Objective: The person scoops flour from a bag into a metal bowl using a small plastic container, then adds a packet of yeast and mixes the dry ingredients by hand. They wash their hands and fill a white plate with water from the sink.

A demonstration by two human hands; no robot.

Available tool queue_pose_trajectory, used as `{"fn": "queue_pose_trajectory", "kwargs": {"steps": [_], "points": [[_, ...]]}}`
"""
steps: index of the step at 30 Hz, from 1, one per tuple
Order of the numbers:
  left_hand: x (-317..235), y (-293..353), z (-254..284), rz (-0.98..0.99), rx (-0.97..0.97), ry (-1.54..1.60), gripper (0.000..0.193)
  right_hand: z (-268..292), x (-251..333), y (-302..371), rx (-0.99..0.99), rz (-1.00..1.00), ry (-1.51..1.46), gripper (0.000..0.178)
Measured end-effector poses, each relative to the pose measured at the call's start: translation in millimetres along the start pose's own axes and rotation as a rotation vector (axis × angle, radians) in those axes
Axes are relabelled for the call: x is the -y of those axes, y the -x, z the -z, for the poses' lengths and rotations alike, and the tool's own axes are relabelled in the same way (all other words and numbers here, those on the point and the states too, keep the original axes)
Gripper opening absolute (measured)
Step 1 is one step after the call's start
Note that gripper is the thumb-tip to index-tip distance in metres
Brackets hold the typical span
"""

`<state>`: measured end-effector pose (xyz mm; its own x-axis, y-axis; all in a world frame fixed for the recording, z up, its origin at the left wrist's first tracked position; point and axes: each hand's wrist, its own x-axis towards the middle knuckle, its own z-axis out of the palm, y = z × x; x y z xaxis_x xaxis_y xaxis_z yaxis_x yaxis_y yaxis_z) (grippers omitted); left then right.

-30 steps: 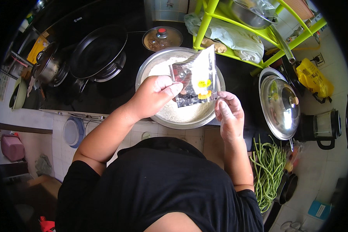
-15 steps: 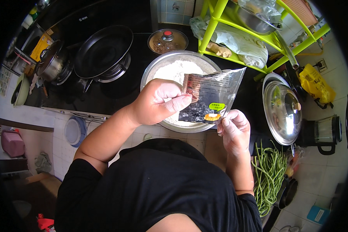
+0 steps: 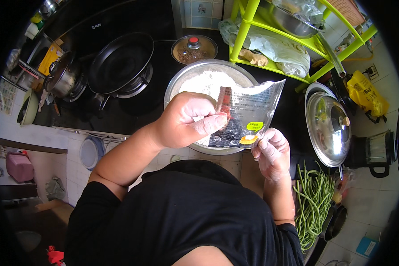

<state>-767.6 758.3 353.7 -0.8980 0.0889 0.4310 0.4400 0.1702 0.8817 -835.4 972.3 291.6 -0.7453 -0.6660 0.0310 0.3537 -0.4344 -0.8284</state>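
Note:
A shiny dark foil packet [image 3: 248, 111] with a torn-looking upper edge is held between my two hands over a metal bowl [image 3: 172, 85]. Thumb and bent fingers of my left hand [image 3: 193, 119] pinch its left side. My right hand [image 3: 272, 153] grips the lower right corner between thumb and fingers. White flour [image 3: 204, 82] lies in the bowl, partly hidden behind the packet and my left hand. Both hands have white powder on them. What is inside the packet cannot be seen.
A black frying pan [image 3: 119, 64] and a lidded pot [image 3: 62, 77] stand on the stove at left. Behind the bowl is a glass-lidded dish [image 3: 194, 51]. To the right are a green rack [image 3: 270, 66], a large steel lid [image 3: 328, 128], a blender [image 3: 377, 150] and long green beans [image 3: 312, 201].
The packet has tilted a little and my left hand has turned slightly with it. Both hands keep their hold. The whole view has shifted slightly.

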Motion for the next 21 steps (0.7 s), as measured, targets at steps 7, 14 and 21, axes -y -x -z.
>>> {"fn": "queue_pose_trajectory", "kwargs": {"steps": [7, 14, 21], "points": [[1.4, -0.1, 1.8, 0.023, 0.012, -0.031, 0.017, 3.0, 0.1, -1.7, 0.035, 0.008, 0.01, 0.003], [6.8, -2.2, 3.7, -0.039, 0.004, -0.077, 0.015, 2.6, 1.3, -3.2, 0.028, -0.001, -0.009, 0.004], [0.2, -4.7, -2.8, -0.054, -0.028, -0.074, 0.015, 3.6, 0.3, -5.4, 0.044, 0.008, 0.011, 0.004]]}}
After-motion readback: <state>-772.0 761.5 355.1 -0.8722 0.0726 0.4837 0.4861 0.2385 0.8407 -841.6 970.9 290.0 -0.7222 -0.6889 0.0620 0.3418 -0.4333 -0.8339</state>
